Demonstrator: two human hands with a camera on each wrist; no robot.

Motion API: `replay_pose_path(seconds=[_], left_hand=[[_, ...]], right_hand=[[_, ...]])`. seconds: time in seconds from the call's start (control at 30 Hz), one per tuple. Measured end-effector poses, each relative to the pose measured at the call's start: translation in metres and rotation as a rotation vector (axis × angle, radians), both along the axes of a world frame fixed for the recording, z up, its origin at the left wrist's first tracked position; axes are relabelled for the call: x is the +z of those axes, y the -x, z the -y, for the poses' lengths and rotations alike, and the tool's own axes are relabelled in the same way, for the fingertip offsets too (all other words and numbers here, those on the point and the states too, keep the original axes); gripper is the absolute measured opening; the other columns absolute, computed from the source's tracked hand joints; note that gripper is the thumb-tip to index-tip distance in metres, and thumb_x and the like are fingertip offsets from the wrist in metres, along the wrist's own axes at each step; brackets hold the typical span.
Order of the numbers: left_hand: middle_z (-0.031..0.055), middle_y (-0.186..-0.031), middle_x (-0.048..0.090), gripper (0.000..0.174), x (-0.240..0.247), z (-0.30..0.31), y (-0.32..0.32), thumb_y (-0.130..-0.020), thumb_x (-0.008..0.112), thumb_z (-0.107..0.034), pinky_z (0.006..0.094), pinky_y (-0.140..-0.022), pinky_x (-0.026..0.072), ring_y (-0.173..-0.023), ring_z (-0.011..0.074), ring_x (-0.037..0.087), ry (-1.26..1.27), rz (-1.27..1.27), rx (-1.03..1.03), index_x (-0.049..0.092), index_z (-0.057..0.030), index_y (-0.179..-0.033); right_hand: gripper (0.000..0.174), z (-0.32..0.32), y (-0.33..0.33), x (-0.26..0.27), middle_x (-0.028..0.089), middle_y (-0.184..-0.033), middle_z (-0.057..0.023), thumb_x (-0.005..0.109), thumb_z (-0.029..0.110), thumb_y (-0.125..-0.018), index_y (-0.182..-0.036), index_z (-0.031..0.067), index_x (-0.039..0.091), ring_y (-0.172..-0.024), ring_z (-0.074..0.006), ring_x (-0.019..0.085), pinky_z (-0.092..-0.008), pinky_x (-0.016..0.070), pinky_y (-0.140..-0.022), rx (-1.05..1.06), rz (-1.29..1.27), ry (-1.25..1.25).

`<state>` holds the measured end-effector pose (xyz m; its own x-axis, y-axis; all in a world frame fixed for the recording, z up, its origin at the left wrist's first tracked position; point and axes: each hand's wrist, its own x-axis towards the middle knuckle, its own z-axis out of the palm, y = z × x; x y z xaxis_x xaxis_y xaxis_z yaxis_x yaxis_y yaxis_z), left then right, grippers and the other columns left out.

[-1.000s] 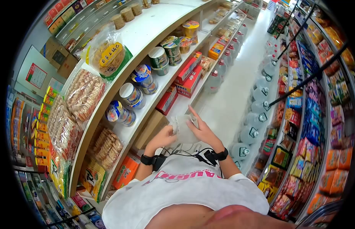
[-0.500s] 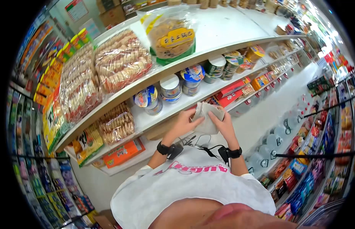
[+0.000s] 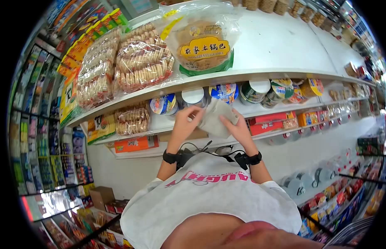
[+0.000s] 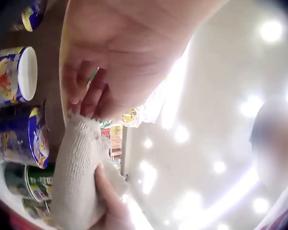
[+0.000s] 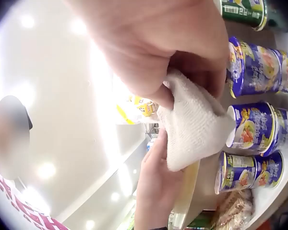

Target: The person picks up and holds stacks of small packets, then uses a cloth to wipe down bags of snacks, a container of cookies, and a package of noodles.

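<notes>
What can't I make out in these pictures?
- Pale fabric, full shape: head view, folded over.
- Right hand, far fingertips: head view, behind the fabric.
- Green cup, part: right wrist view, cut off by the top edge.
- Far-left shelf goods, labels: head view, small and blurred.

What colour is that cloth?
The cloth is off-white; it shows best in the right wrist view.

Head view: wide, from above the shirt (image 3: 209, 191), facing forward and down to the shelving (image 3: 280, 41). Wrist views: very close, looking past left hand (image 4: 120, 52) or right hand (image 5: 173, 43) toward the ceiling (image 4: 221, 105). All share the cloth (image 3: 217, 118) and cups (image 3: 193, 96).
</notes>
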<state>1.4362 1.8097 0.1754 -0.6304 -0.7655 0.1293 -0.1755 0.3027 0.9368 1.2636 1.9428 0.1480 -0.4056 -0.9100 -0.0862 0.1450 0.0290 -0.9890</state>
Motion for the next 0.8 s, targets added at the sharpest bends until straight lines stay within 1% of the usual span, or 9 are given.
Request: replay_pose_path(seconds=[0.07, 0.13, 0.2, 0.23, 0.33, 0.5, 0.53, 0.63, 0.8], left_hand=[[0.0039, -0.084, 0.067, 0.011, 0.004, 0.003, 0.011, -0.093, 0.06, -0.007, 0.0233, -0.068, 0.0486, -0.074, 0.0091, 0.062, 0.108, -0.034, 0.173, 0.066, 0.0015, -0.097], [0.006, -0.085, 0.066, 0.01, 0.013, 0.011, 0.017, -0.091, 0.062, -0.006, 0.0241, -0.066, 0.0487, -0.074, 0.0103, 0.061, 0.25, -0.084, 0.335, 0.066, 0.0007, -0.096], [0.0061, -0.087, 0.065, 0.009, 0.029, 0.017, 0.019, -0.09, 0.062, -0.004, 0.0247, -0.067, 0.0493, -0.075, 0.0113, 0.061, 0.377, -0.076, 0.486, 0.066, -0.0004, -0.098], [0.0058, -0.089, 0.065, 0.014, 0.03, 0.023, 0.019, -0.091, 0.062, -0.004, 0.0249, -0.072, 0.05, -0.079, 0.0118, 0.062, 0.316, -0.122, 0.534, 0.064, 0.0008, -0.104], [0.0085, -0.102, 0.062, 0.029, 0.043, 0.04, 0.02, -0.09, 0.065, -0.006, 0.027, -0.08, 0.0503, -0.092, 0.0137, 0.061, 0.327, -0.157, 0.555, 0.057, 0.0031, -0.117], [0.0128, -0.123, 0.054, 0.051, 0.053, 0.075, 0.039, -0.087, 0.071, -0.012, 0.0327, -0.088, 0.0496, -0.11, 0.0199, 0.056, 0.592, -0.11, 0.52, 0.047, 0.0022, -0.13], [0.0143, -0.13, 0.049, 0.063, 0.053, 0.084, 0.042, -0.085, 0.074, -0.015, 0.0332, -0.086, 0.0499, -0.116, 0.0226, 0.053, 0.648, -0.04, 0.504, 0.042, 0.0015, -0.136], [0.0195, -0.13, 0.045, 0.076, 0.057, 0.102, 0.06, -0.079, 0.079, -0.023, 0.04, -0.098, 0.0437, -0.117, 0.03, 0.051, 0.503, -0.147, 0.456, 0.039, 0.0051, -0.137], [0.021, -0.118, 0.057, 0.072, 0.039, 0.127, 0.075, -0.079, 0.078, -0.029, 0.0394, -0.092, 0.0462, -0.109, 0.0311, 0.058, 0.461, -0.173, 0.291, 0.043, 0.0048, -0.132]], right_hand=[[0.039, -0.001, 0.037, -0.007, 0.065, -0.112, -0.0056, 0.065, 0.018, -0.092, -0.125, -0.0019, 0.055, -0.099, -0.0112, 0.059, -0.0261, 0.0471, -0.086, -0.045, 0.003, -0.03], [0.04, 0.002, 0.08, -0.007, 0.065, -0.113, -0.0067, 0.064, 0.02, -0.093, -0.125, -0.0025, 0.055, -0.1, -0.012, 0.059, -0.026, 0.0467, -0.087, -0.18, -0.021, 0.013], [0.041, 0.01, 0.101, 0.013, 0.063, -0.116, -0.0084, 0.062, 0.023, -0.095, -0.126, -0.0035, 0.054, -0.102, -0.0133, 0.058, -0.0265, 0.0456, -0.089, -0.42, -0.018, 0.072], [0.042, 0.015, 0.106, 0.03, 0.061, -0.118, -0.0096, 0.06, 0.024, -0.096, -0.127, -0.0042, 0.052, -0.105, -0.0142, 0.057, -0.0271, 0.0447, -0.091, -0.595, -0.005, 0.11], [0.045, 0.04, 0.142, 0.038, 0.058, -0.122, -0.0115, 0.056, 0.027, -0.099, -0.13, -0.0051, 0.048, -0.109, -0.0166, 0.054, -0.029, 0.0426, -0.094, -0.667, 0.026, 0.364], [0.037, 0.098, 0.145, 0.043, 0.058, -0.122, -0.0131, 0.051, 0.015, -0.099, -0.13, -0.0033, 0.046, -0.109, -0.0193, 0.054, -0.0305, 0.0418, -0.095, -0.593, -0.183, 0.449], [0.035, 0.107, 0.138, 0.049, 0.058, -0.121, -0.0135, 0.05, 0.013, -0.099, -0.13, -0.0029, 0.046, -0.108, -0.0194, 0.054, -0.0304, 0.0418, -0.095, -0.545, -0.25, 0.469], [0.035, 0.13, 0.123, 0.053, 0.06, -0.116, -0.0166, 0.051, 0.013, -0.098, -0.13, -0.0028, 0.046, -0.106, -0.0205, 0.055, -0.03, 0.042, -0.094, -0.44, -0.349, 0.429], [0.049, 0.139, 0.109, 0.063, 0.061, -0.116, -0.018, 0.057, 0.024, -0.097, -0.135, -0.003, 0.04, -0.107, -0.021, 0.057, -0.0316, 0.0435, -0.094, -0.189, -0.456, 0.406]])
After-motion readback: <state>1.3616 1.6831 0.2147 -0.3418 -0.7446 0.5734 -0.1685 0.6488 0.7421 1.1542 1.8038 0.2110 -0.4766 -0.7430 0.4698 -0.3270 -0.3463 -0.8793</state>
